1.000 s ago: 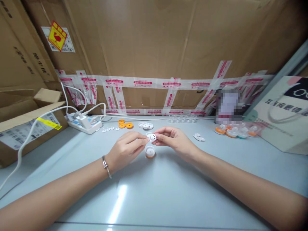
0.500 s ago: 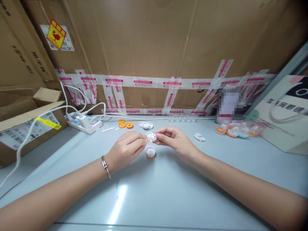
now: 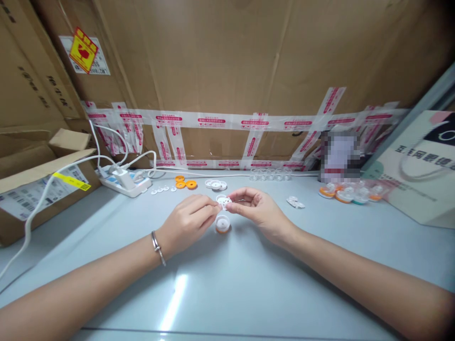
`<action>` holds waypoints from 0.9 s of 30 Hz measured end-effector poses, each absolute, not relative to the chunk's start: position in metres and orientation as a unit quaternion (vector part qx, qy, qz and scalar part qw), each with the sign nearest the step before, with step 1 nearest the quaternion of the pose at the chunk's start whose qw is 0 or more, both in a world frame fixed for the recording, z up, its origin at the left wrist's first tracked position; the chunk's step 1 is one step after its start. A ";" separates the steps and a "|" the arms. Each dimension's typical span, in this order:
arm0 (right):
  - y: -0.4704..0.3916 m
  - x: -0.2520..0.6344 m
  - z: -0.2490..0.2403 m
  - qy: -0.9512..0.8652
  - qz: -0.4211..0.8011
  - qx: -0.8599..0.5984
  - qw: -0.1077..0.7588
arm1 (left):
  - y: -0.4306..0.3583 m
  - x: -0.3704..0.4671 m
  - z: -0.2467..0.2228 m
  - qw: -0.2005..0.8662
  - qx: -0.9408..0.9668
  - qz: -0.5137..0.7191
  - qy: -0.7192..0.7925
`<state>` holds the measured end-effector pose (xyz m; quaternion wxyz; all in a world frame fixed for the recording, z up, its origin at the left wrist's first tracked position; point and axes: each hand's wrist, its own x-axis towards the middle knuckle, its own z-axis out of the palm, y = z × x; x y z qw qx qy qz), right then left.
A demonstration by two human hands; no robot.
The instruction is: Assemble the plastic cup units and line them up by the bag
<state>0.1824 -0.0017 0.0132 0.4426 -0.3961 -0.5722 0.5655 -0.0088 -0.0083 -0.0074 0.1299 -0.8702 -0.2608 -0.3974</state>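
Observation:
Between my two hands is a small white round plastic piece with holes. My left hand, with a silver bracelet on its wrist, pinches the piece's left edge. From the other side, the thumb and fingers of my right hand close on its right edge. Just below the fingers, a white cup-shaped part with an orange base stands on the table, apart from both hands. The fingertips hide part of the held piece.
Orange rings, white rings and small white discs lie behind the left hand. Clear cups line the back. White pieces and assembled parts are on the right. A power strip sits at left.
The white piece with holes has turned slightly between my fingers. My right thumb has shifted a little to the left; both hands otherwise stay in place.

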 end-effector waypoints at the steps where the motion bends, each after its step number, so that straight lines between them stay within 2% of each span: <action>1: -0.002 0.182 0.013 -0.577 0.558 -0.400 0.443 | -0.008 -0.009 -0.008 0.127 -0.871 -0.396 -0.261; 21: -0.002 0.181 0.008 -0.602 0.536 -0.394 0.442 | -0.010 -0.007 -0.011 0.116 -0.875 -0.396 -0.253; 24: 0.002 0.184 0.007 -0.618 0.516 -0.399 0.439 | -0.010 -0.007 -0.010 0.087 -0.872 -0.412 -0.250; 27: 0.007 0.190 0.004 -0.647 0.490 -0.404 0.422 | -0.010 -0.008 -0.005 0.010 -0.866 -0.409 -0.288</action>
